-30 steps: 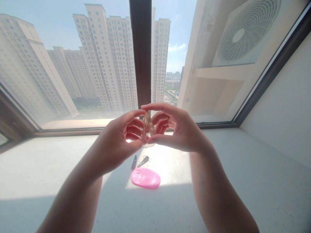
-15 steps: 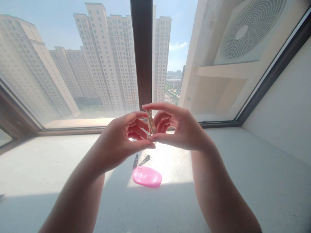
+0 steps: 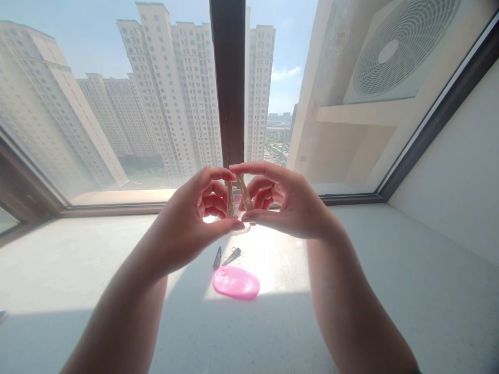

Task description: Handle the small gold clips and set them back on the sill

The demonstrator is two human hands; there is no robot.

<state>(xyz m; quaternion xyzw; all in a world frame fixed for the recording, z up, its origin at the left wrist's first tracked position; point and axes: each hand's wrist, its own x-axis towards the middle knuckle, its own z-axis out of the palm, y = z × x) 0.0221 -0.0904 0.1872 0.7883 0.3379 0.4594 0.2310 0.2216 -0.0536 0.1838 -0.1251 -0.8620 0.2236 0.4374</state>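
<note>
Above a pale, speckled stone-like windowsill (image 3: pixel 101 280), toward its far edge, a person's right hand (image 3: pixel 290 200) and left hand (image 3: pixel 185 218) come close together, each with thumb and forefinger clamped on the ends of a slim piece. On the sill below, set in from that far edge, lies a glossy pink oval plastic piece (image 3: pixel 238 285). The narrow gold-coloured right strip (image 3: pixel 245 194) leans, its top toward the straight gold-coloured left strip (image 3: pixel 230 201), whose long axis stands nearly upright; any join is unclear.
</note>
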